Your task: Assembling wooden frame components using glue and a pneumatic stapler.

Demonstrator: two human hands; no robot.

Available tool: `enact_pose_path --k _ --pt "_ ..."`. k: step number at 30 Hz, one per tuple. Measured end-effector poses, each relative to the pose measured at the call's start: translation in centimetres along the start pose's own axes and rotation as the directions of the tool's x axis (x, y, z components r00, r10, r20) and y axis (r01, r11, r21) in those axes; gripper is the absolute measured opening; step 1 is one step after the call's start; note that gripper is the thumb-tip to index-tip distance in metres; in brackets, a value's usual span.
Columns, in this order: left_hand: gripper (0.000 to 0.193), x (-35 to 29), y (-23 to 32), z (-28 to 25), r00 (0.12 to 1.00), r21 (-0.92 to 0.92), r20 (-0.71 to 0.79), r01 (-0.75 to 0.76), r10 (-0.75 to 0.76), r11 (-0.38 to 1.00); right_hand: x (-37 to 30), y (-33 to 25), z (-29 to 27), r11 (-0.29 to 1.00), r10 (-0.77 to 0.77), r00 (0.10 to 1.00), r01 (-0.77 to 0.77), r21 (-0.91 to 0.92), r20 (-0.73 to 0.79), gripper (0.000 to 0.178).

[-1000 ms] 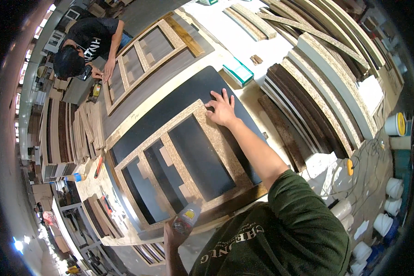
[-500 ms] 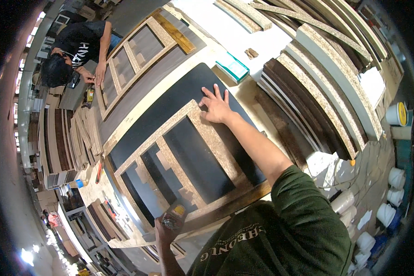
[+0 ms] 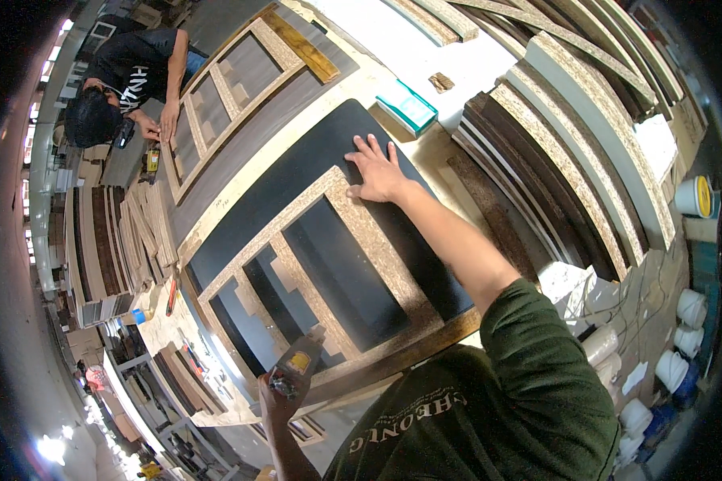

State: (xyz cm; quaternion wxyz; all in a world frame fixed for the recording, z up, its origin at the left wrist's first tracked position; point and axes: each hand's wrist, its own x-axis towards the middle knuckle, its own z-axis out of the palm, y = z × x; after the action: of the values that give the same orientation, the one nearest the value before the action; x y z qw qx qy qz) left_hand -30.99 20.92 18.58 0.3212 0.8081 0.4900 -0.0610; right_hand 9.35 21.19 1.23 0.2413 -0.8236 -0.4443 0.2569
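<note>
My right hand (image 3: 377, 172) lies flat, fingers spread, on the far corner of a chipboard frame (image 3: 377, 248). The frame rests on a dark panel (image 3: 313, 152) on the workbench. My left hand (image 3: 274, 401) is closed around a small hand tool with a yellow label (image 3: 297, 365), held at the frame's near edge. The frame has several rectangular openings that show the dark panel beneath.
Another person (image 3: 128, 76) leans over a second framed panel (image 3: 233, 88) at the far left. A teal box (image 3: 407, 104) lies beyond my right hand. Stacks of boards (image 3: 569, 136) line the right, with white buckets (image 3: 690, 196) past them. More board stacks (image 3: 104, 240) stand left.
My right hand stays pressed on the frame corner. My left hand with the tool has drifted slightly left along the near edge. The other person has leaned further over their panel.
</note>
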Motion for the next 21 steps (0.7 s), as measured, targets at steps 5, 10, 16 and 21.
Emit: enact_pose_path --k 5,10,16,21 --pt "0.032 -0.1 -1.3 0.2 1.000 -0.032 -0.002 0.030 -0.030 0.999 -2.5 -0.5 1.1 0.993 -0.035 0.991 0.049 0.112 -0.127 0.041" --pt "0.051 1.0 -8.6 -0.2 0.995 0.219 -0.015 -0.090 0.095 0.972 -1.9 -1.1 1.0 0.992 -0.028 0.995 0.040 0.121 -0.093 0.041" --pt "0.054 7.2 3.9 0.5 0.978 0.038 0.078 -0.197 0.194 0.980 -2.0 0.1 1.5 0.982 -0.032 0.988 0.059 0.181 -0.148 0.036" --pt "0.065 9.3 -2.2 7.9 0.912 0.377 -0.094 -0.339 0.399 0.862 -2.3 -0.8 1.2 0.976 -0.030 0.992 0.055 0.209 -0.123 0.037"
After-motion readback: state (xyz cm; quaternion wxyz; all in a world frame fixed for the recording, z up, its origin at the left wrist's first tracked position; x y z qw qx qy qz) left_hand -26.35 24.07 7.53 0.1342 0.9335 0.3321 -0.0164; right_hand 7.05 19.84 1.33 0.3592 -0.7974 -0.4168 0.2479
